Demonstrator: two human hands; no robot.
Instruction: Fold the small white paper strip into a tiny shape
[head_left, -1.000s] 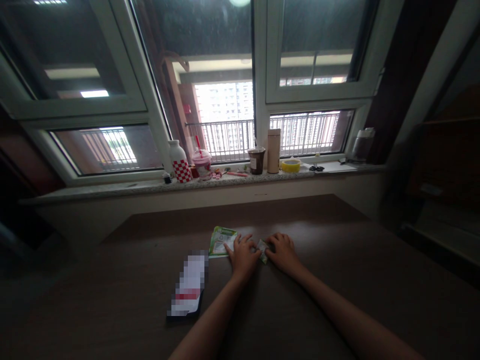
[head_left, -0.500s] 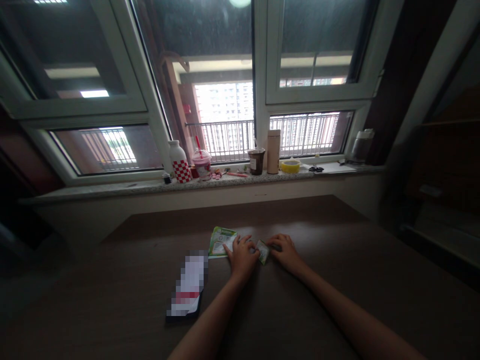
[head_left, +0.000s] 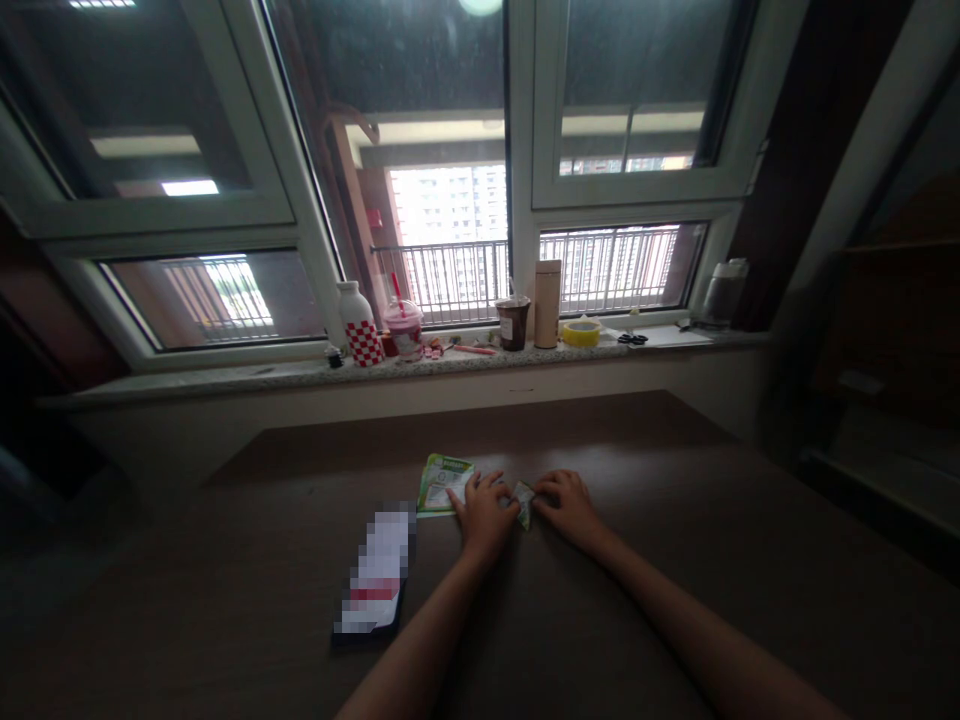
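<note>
A small folded piece of green-and-white printed paper (head_left: 523,512) lies on the table between my hands. The thumb and forefinger of my left hand (head_left: 484,518) close on its left edge, while the other fingers spread out over the table. On the opposite side, my right hand (head_left: 574,508) pinches the paper's right edge, fingers bent and close together. Just left of my left hand is a flat green-and-white printed packet (head_left: 441,485), its right part covered by my fingers. My fingertips hide some of the small paper.
A phone (head_left: 375,575) with a blurred-out screen lies left of my left forearm on the brown table (head_left: 645,440). Along the windowsill (head_left: 457,362) stand a checkered bottle (head_left: 361,330), a pink drink (head_left: 405,330), a dark cup (head_left: 513,325), a flask (head_left: 547,305), yellow tape (head_left: 581,334) and scissors (head_left: 632,339).
The small paper's right side has been folded over to the left, so it looks narrower. My right hand has shifted slightly left with it; my left hand stays in place.
</note>
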